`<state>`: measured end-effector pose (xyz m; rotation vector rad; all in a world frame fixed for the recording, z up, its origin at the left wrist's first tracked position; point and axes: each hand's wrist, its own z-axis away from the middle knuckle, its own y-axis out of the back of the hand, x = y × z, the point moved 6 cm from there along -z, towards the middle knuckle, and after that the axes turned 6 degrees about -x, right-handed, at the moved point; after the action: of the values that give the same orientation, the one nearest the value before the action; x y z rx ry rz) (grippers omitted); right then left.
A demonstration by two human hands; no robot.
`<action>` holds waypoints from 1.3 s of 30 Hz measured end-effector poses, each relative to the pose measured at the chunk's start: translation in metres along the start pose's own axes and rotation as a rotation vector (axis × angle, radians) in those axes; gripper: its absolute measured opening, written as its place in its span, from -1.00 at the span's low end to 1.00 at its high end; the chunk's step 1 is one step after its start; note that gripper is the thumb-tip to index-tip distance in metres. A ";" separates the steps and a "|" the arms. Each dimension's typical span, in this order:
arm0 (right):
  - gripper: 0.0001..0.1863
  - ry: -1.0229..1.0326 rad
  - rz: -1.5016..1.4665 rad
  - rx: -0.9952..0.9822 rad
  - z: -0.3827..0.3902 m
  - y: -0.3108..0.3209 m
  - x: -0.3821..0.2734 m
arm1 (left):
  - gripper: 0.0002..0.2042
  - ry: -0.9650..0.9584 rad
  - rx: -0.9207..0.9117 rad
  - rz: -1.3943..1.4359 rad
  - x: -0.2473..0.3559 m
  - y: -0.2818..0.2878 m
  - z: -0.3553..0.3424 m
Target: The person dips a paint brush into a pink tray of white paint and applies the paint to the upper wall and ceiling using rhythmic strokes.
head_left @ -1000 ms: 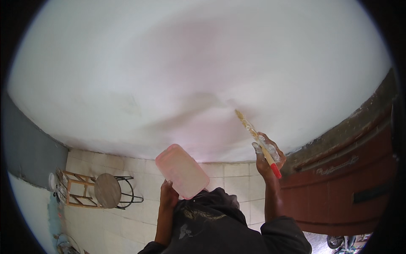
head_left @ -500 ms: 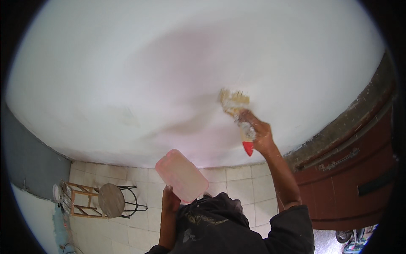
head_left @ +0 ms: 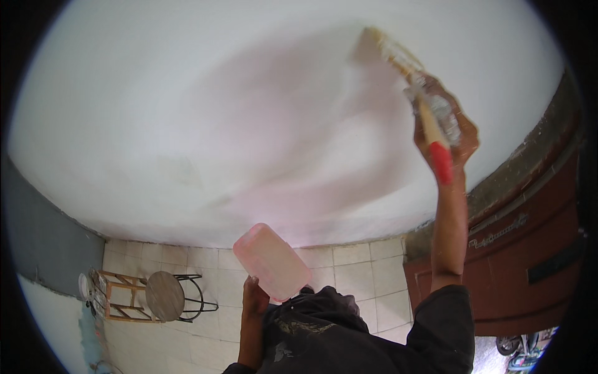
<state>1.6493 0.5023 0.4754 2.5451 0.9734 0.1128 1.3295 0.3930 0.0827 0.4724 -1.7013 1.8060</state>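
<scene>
My right hand [head_left: 450,124], raised and smeared with white paint, is closed around a wide paintbrush [head_left: 430,118]. The brush has a pale wooden handle with a red end, and its bristles, coated in pale paint, point up and left at the white wall [head_left: 268,124]; they appear to touch it. Low in front of my body, my left hand [head_left: 253,296] grips the edge of a pink translucent plastic tub [head_left: 274,265] with whitish contents. Only the thumb side of that hand shows; the other fingers are hidden under the tub.
On the left stand a round-topped stool [head_left: 164,296] and a wooden stepladder [head_left: 128,297] on the tiled floor [head_left: 352,254]. A red-brown door [head_left: 498,268] with a metal bolt is at the right. Part of a motorbike [head_left: 517,346] shows at lower right.
My right hand has swung the paintbrush up and to the right along the wall, and that arm is straighter. The tub in my left hand has shifted slightly right and down.
</scene>
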 end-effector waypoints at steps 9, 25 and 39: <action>-0.52 -0.226 -0.340 -0.603 0.122 -0.104 -0.011 | -0.28 -0.018 0.008 0.013 -0.003 0.012 0.004; -0.53 0.018 0.084 -0.447 0.149 -0.109 0.009 | -0.29 0.016 -0.063 0.004 -0.009 -0.020 -0.005; -0.57 0.042 0.043 0.112 -0.019 0.008 -0.010 | -0.33 0.010 -0.015 -0.013 -0.009 -0.012 0.008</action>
<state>1.6427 0.4975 0.4962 2.6768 0.9658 0.1278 1.3429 0.3836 0.0875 0.4666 -1.7003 1.7819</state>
